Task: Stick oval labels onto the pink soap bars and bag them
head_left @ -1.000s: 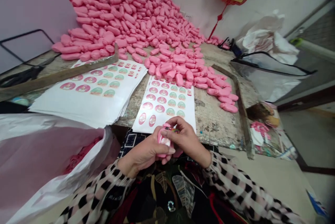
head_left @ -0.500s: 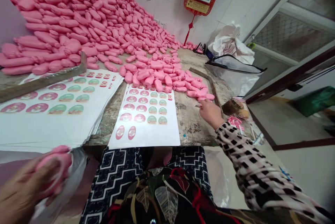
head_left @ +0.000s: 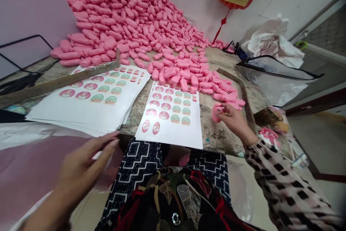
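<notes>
Pink piece (head_left: 215,114) withdrawn, right hand (head_left: 235,120), (bare tabletop (head_left: 216,140) beside)

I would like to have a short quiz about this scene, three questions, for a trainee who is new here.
1. Which one holds a pink piece: the left hand or the right hand?

2. True or false: a wooden bar lies across the left stack of printed sheets.

3. How many oval prints are in the lowest row of the right printed sheet?

Key:
1. The right hand.
2. True.
3. Two.
</notes>
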`<state>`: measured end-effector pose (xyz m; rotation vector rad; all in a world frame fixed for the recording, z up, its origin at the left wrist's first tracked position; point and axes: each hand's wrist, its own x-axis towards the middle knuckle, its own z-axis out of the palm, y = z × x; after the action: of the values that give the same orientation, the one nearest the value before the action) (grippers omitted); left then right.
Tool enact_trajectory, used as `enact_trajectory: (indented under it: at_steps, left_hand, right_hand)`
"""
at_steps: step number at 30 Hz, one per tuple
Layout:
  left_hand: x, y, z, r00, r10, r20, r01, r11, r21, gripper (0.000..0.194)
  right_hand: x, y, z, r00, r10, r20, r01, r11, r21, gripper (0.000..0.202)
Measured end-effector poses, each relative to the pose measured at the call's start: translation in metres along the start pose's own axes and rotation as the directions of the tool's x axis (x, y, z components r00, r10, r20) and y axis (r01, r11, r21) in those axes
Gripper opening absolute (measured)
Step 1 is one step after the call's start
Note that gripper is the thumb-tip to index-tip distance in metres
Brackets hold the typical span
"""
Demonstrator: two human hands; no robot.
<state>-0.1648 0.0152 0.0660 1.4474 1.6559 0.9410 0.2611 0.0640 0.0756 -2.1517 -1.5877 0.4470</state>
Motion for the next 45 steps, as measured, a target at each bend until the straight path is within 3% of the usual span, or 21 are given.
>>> enact_trajectory:
  at_steps: [1,2,3,6,8,11,15,17,19,22,23,25,27,29,33,45]
  left_hand:
    - [0.001,0.01,0.017,0.998,0.029,0.055,-0.026,0.999,-0.043,0.028]
    - [0.001,0.021,0.034,0.99,0.001,0.141,0.017,0.992,-0.125,0.031]
    - [0.0,0.03,0.051,0.973,-0.028,0.229,0.083,0.968,-0.235,0.035]
    - [-0.001,0.047,0.093,0.888,-0.022,0.46,0.323,0.74,-0.59,0.05]
    - [-0.003,0.049,0.108,0.819,-0.003,0.574,0.468,0.583,-0.664,0.047]
    - [-0.004,0.042,0.111,0.758,-0.044,0.651,0.584,0.489,-0.648,0.037]
    - [-0.004,0.024,0.093,0.743,-0.138,0.655,0.621,0.508,-0.597,0.034]
    - [-0.003,0.016,0.084,0.777,-0.186,0.601,0.585,0.564,-0.582,0.034]
    - [-0.001,0.011,0.077,0.849,-0.207,0.486,0.482,0.681,-0.551,0.032]
    - [0.002,0.008,0.074,0.958,-0.063,0.279,0.157,0.931,-0.33,0.021]
    - [0.002,0.008,0.075,0.968,0.03,0.25,0.025,0.976,-0.217,0.017]
    - [0.003,0.006,0.078,0.942,0.189,0.276,-0.192,0.981,-0.018,0.018]
    - [0.003,0.003,0.083,0.903,0.25,0.348,-0.304,0.946,0.109,0.033]
    - [0.002,-0.001,0.087,0.882,0.236,0.407,-0.34,0.918,0.203,0.045]
    - [0.0,-0.006,0.092,0.86,0.19,0.475,-0.357,0.887,0.292,0.048]
    - [0.0,-0.012,0.104,0.874,0.167,0.457,-0.373,0.833,0.409,0.057]
  right_hand:
    - [-0.009,-0.017,0.009,0.997,-0.035,0.066,0.014,0.956,0.295,0.046]
    - [-0.019,-0.034,0.019,0.98,-0.097,0.173,-0.009,0.85,0.527,0.047]
    - [-0.03,-0.052,0.029,0.958,-0.132,0.253,-0.075,0.741,0.668,0.043]
    - [-0.061,-0.098,0.056,0.874,-0.191,0.446,-0.289,0.532,0.796,0.035]
    - [-0.078,-0.117,0.069,0.831,-0.236,0.503,-0.362,0.456,0.813,0.032]
    - [-0.093,-0.127,0.082,0.815,-0.284,0.506,-0.326,0.498,0.804,0.031]
    - [-0.087,-0.118,0.091,0.783,-0.401,0.475,-0.066,0.706,0.705,0.033]
    - [-0.075,-0.109,0.097,0.822,-0.401,0.405,0.111,0.809,0.578,0.029]
    - [-0.063,-0.103,0.103,0.873,-0.385,0.299,0.268,0.892,0.364,0.026]
    - [-0.051,-0.103,0.111,0.894,-0.4,0.203,0.392,0.916,0.083,0.024]
    - [-0.049,-0.105,0.113,0.893,-0.409,0.19,0.413,0.911,0.021,0.024]
    - [-0.048,-0.111,0.116,0.885,-0.428,0.183,0.448,0.89,-0.082,0.023]
    - [-0.049,-0.115,0.118,0.876,-0.441,0.194,0.473,0.864,-0.172,0.023]
    - [-0.05,-0.118,0.12,0.87,-0.45,0.201,0.489,0.839,-0.238,0.025]
    - [-0.048,-0.119,0.122,0.858,-0.468,0.213,0.513,0.805,-0.297,0.026]
    - [-0.046,-0.118,0.118,0.812,-0.515,0.273,0.581,0.758,-0.298,0.023]
